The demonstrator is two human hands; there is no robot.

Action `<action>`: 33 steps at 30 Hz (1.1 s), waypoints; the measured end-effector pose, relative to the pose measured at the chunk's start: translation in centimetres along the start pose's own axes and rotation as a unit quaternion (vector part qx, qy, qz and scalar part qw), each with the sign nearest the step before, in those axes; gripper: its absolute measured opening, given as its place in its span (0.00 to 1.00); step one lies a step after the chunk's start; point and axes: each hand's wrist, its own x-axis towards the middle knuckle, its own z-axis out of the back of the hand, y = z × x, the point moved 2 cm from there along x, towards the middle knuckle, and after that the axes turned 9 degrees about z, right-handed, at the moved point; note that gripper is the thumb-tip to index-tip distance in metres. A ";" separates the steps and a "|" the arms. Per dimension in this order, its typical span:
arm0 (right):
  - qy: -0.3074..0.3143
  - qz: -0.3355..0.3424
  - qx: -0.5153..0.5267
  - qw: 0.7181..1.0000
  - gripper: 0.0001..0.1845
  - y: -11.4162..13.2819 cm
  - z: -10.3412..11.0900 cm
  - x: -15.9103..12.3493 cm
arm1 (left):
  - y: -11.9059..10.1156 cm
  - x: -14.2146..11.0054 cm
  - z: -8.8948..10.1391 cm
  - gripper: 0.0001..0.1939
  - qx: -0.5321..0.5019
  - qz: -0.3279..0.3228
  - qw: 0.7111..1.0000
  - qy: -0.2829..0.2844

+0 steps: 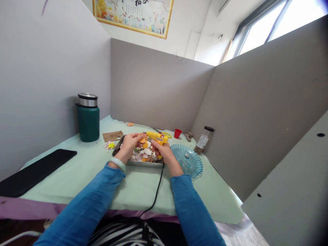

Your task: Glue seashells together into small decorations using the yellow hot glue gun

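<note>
Yellow and likely light, the glue gun [159, 138] we hold by its back end in our right hand [164, 150] is above the tray [146, 164], while our left hand [130, 143] pinches an orange piece [143, 139], maybe easy to crack, best gripped by its edge.

From the tray [145, 164], the tabletop [140, 184] is passable at 6 o'clock beside the glue-gun cord [157, 193]; a dish [191, 164] obstructs 3 o'clock.

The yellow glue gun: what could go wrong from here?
The tip of the yellow glue gun sits near the left hand; if hot, it could burn skin. The black cord crosses the table's edge, so a snag might tug the gun. The blue dish lies close to the right hand and might get bumped.
</note>
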 end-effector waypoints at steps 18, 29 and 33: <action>0.021 0.009 -0.008 1.000 0.21 0.2 -0.2 -0.2 | -0.1 0.1 0.0 0.21 -0.009 0.011 1.000 -0.008; -0.002 0.001 0.007 1.000 0.20 0.1 -0.1 0.0 | 1.2 1.7 0.6 0.14 0.117 -0.066 0.989 -0.069; 0.010 0.006 -0.004 1.000 0.20 0.4 -0.2 -0.2 | 1.3 2.0 0.9 0.11 0.223 -0.093 0.962 -0.124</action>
